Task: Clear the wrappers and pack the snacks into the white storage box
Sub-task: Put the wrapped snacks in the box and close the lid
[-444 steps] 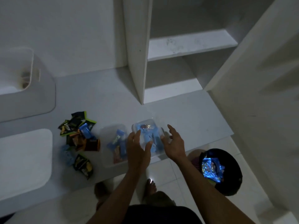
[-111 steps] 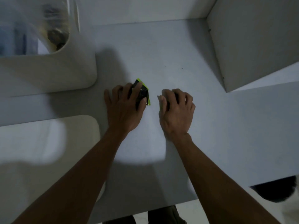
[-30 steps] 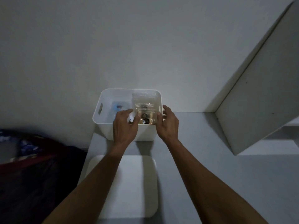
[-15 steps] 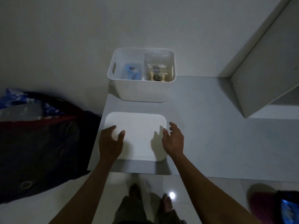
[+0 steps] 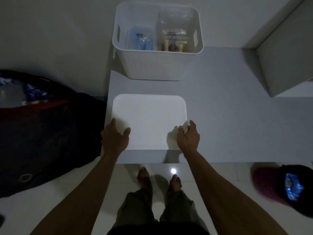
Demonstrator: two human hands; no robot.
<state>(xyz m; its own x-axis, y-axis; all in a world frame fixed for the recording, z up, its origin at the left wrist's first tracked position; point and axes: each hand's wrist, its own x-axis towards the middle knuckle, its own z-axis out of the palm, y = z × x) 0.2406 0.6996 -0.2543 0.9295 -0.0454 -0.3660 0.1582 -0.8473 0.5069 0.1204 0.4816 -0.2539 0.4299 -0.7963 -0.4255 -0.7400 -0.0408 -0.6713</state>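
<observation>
The white storage box (image 5: 157, 65) stands at the back of the grey surface (image 5: 220, 116) against the wall, open-topped, with two clear snack containers inside: a blue-tinted one (image 5: 139, 39) on the left, a taller one of brownish packets (image 5: 172, 39) on the right. In front of it, near the surface's front edge, lies the flat white lid (image 5: 149, 116). My left hand (image 5: 115, 138) rests at the lid's near left corner, fingers relaxed and spread, thumb on the top face; my right hand (image 5: 188, 137) curls loosely at the near right corner, and I cannot tell whether its fingertips have caught the edge. Neither hand clearly grasps anything.

The lid looks to be thin, stiff plastic: light, smooth and a little slippery, best lifted by both short edges so it stays level on its way to the box. The loaded box would be heavier and is better carried by its cut-out side handles (image 5: 118, 33).

A second ago my hands were at the box's rim with the taller container; half a second ago they were arriving at the lid, and they now sit on its corners. At floor level, a dark bag (image 5: 42, 133) lies to the left and a bin holding a blue wrapper (image 5: 291, 189) to the right.
</observation>
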